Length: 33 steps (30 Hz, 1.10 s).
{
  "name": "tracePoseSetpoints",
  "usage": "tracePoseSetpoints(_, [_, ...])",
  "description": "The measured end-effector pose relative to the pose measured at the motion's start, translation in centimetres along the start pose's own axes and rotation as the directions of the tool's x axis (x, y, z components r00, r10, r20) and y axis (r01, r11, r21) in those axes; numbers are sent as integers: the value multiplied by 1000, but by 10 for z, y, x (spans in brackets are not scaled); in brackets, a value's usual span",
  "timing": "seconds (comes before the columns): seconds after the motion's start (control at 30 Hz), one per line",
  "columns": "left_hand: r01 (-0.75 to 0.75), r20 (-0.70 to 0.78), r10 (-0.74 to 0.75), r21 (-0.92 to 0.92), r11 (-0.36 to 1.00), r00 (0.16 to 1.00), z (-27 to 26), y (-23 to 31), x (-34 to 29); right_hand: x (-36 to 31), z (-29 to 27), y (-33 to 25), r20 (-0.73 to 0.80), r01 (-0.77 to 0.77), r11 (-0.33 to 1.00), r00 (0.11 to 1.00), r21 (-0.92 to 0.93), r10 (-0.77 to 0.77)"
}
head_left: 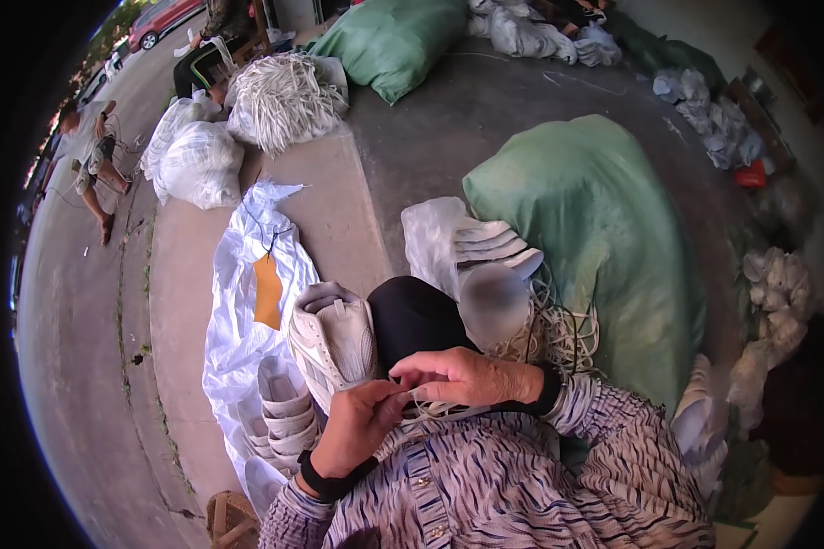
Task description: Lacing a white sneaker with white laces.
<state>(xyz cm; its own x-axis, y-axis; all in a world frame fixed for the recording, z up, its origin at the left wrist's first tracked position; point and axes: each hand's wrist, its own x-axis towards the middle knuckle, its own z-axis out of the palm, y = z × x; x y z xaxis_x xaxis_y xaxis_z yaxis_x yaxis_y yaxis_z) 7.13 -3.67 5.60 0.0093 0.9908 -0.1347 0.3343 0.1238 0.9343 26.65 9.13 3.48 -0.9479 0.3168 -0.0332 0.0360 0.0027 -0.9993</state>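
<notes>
In front of my chest, my left hand [350, 428] and my right hand [471, 377] meet with thumbs and fingers pinched together. Between them they hold a thin whitish shoelace [441, 411], part of which hangs under my right hand. The exact spot of the pinch is partly hidden by my fingers. Just beyond my left hand, a white and beige sneaker [336, 337] rests against my black-clad knee [421, 320], its toe toward me. A tangle of pale laces [549, 334] lies beyond my right wrist.
To the left, several white shoes [288, 412] lie on a white plastic sack [233, 348]. A large green sack [586, 229] bulges on the right beside stacked white shoe parts [499, 247]. Farther off are a lace heap [288, 101], white bags [201, 165] and a walking person [96, 160].
</notes>
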Motion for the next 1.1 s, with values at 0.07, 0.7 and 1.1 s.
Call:
tracePoseSetpoints(0.07, [130, 127, -119, -76, 989, 985, -1, 2, 3, 4, 2, 1, 122, -229, 962, 969, 145, 212])
tracePoseSetpoints(0.7, [87, -267, -126, -154, 984, 955, -34, -28, -31, -55, -93, 20, -735, -532, 836, 620, -135, 276])
tracePoseSetpoints(1.1, [44, -376, 193, 538, 842, 906, -28, -66, 4, 39, -94, -18, -446, -174, 932, 895, -318, 15])
